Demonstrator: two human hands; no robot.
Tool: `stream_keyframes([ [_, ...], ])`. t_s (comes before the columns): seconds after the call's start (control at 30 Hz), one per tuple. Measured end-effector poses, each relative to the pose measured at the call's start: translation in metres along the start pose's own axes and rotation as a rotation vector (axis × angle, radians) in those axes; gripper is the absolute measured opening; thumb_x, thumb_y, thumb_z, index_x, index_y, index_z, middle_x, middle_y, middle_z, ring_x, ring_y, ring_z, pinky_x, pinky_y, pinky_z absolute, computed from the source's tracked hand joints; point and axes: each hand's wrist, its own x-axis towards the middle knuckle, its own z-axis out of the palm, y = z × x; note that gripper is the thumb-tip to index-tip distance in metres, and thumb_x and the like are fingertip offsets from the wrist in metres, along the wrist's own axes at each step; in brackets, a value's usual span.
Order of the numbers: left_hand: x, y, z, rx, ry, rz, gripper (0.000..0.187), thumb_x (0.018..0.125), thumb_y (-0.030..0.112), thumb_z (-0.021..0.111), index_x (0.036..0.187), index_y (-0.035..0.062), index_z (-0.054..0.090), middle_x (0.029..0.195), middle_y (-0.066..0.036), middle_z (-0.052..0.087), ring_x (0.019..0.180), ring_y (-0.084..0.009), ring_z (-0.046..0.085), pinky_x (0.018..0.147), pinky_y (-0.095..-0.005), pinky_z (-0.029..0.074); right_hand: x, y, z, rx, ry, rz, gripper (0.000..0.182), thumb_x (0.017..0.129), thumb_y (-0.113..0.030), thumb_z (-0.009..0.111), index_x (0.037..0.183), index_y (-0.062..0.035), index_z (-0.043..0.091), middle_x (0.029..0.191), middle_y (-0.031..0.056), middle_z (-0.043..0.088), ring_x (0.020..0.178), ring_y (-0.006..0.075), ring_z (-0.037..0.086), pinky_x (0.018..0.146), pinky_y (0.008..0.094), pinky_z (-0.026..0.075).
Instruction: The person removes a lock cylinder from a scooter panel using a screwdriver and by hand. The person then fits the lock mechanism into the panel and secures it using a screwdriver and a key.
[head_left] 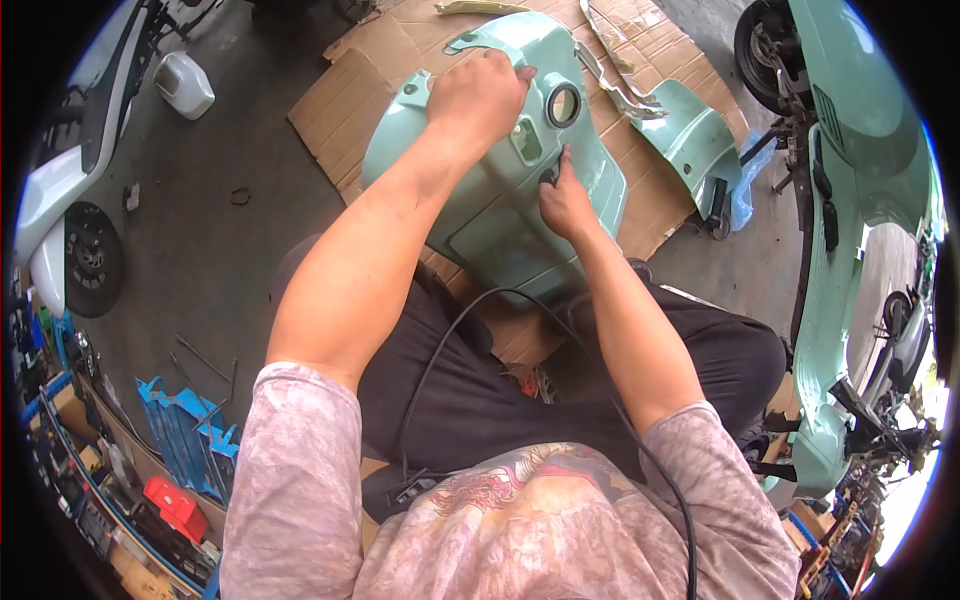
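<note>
A mint-green scooter body panel [500,235] stands tilted between my legs, over flattened cardboard. It has a round hole with a dark ring [563,104] and a smaller rectangular opening to the left of it. My left hand [478,95] is bent over the panel's upper left part, its fingers curled around the edge and partly hidden. Just below the ring, my right hand [567,203] touches the panel with its index finger stretched upward. The other right fingers are curled by a small dark spot, and what they hold, if anything, cannot be made out.
Cardboard [340,110] lies under the panel, with a curved green fender piece [690,135] and narrow trim strips at its right. A green scooter [850,200] stands at right, a white one [55,200] at left. A black cable [425,365] crosses my lap.
</note>
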Motion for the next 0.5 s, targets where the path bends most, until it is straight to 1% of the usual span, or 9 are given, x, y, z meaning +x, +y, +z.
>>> stream_keyframes([
  [0.03,-0.002,0.001,-0.001,0.001,-0.012,-0.005,0.049,0.096,0.043,0.047,0.092,-0.0035,0.061,0.090,-0.022,0.066,0.085,-0.0398,0.065,0.073,-0.0501,0.052,0.002,0.005,-0.006,-0.009,-0.019,0.004,0.074,0.085,-0.018,0.049,0.150,0.0001,0.018,0.123,0.0359,0.053,0.112,0.0441,0.056,0.098,0.0422,0.043],
  [0.07,-0.002,0.002,-0.002,0.003,-0.017,-0.008,0.048,0.096,0.043,0.048,0.091,-0.0035,0.061,0.091,-0.022,0.066,0.085,-0.0400,0.065,0.073,-0.0504,0.052,0.006,0.009,-0.014,-0.010,-0.007,0.004,0.074,0.085,-0.018,0.049,0.150,0.0001,0.018,0.123,0.0359,0.053,0.112,0.0441,0.056,0.098,0.0422,0.043],
  [0.13,-0.001,0.003,-0.005,0.016,-0.039,-0.014,0.048,0.096,0.043,0.048,0.091,-0.0030,0.061,0.091,-0.022,0.067,0.085,-0.0406,0.065,0.074,-0.0509,0.052,0.011,0.015,-0.022,0.067,-0.025,-0.045,0.067,0.086,-0.026,0.055,0.144,0.0015,0.034,0.127,0.0312,0.054,0.117,0.0399,0.055,0.099,0.0397,0.043],
  [0.17,-0.002,0.002,-0.005,0.002,-0.026,-0.014,0.049,0.096,0.044,0.047,0.091,-0.0026,0.061,0.091,-0.022,0.067,0.086,-0.0405,0.065,0.074,-0.0510,0.051,0.013,0.013,-0.026,0.138,0.015,0.001,0.065,0.086,-0.036,0.062,0.136,0.0018,0.046,0.129,0.0264,0.055,0.120,0.0369,0.054,0.101,0.0387,0.042],
  [0.2,-0.003,0.001,-0.004,-0.011,-0.016,-0.016,0.049,0.096,0.044,0.047,0.091,-0.0023,0.061,0.091,-0.022,0.067,0.087,-0.0404,0.065,0.075,-0.0511,0.051,0.013,0.012,-0.025,0.141,0.013,-0.003,0.065,0.086,-0.036,0.062,0.136,0.0018,0.046,0.129,0.0264,0.055,0.120,0.0369,0.054,0.101,0.0387,0.042],
  [0.27,-0.002,-0.001,-0.003,0.001,-0.008,-0.018,0.049,0.096,0.045,0.047,0.091,-0.0020,0.061,0.091,-0.022,0.067,0.087,-0.0403,0.065,0.074,-0.0509,0.051,0.016,0.009,-0.026,0.191,0.063,-0.005,0.066,0.087,-0.041,0.064,0.135,0.0008,0.048,0.130,0.0256,0.055,0.120,0.0373,0.054,0.101,0.0398,0.042],
  [0.3,-0.001,-0.001,-0.003,0.009,-0.005,-0.018,0.049,0.096,0.045,0.047,0.091,-0.0017,0.061,0.091,-0.022,0.067,0.087,-0.0401,0.065,0.074,-0.0506,0.051,0.017,0.009,-0.025,0.115,0.060,-0.014,0.066,0.087,-0.044,0.064,0.134,0.0000,0.049,0.128,0.0256,0.056,0.120,0.0369,0.054,0.101,0.0398,0.042],
  [0.43,-0.001,-0.002,-0.003,0.002,-0.023,-0.033,0.049,0.096,0.045,0.047,0.091,-0.0015,0.061,0.091,-0.022,0.067,0.087,-0.0398,0.065,0.075,-0.0502,0.052,0.020,0.006,-0.027,0.123,0.059,0.000,0.063,0.085,-0.041,0.064,0.131,0.0000,0.052,0.126,0.0252,0.057,0.118,0.0369,0.055,0.100,0.0396,0.043],
  [0.5,-0.001,-0.002,-0.003,-0.020,-0.013,-0.019,0.049,0.096,0.045,0.048,0.091,-0.0016,0.061,0.090,-0.022,0.067,0.087,-0.0398,0.065,0.075,-0.0499,0.052,0.024,0.002,-0.031,0.077,0.043,0.043,0.063,0.082,-0.041,0.065,0.127,0.0009,0.054,0.121,0.0255,0.060,0.115,0.0371,0.056,0.099,0.0402,0.044],
])
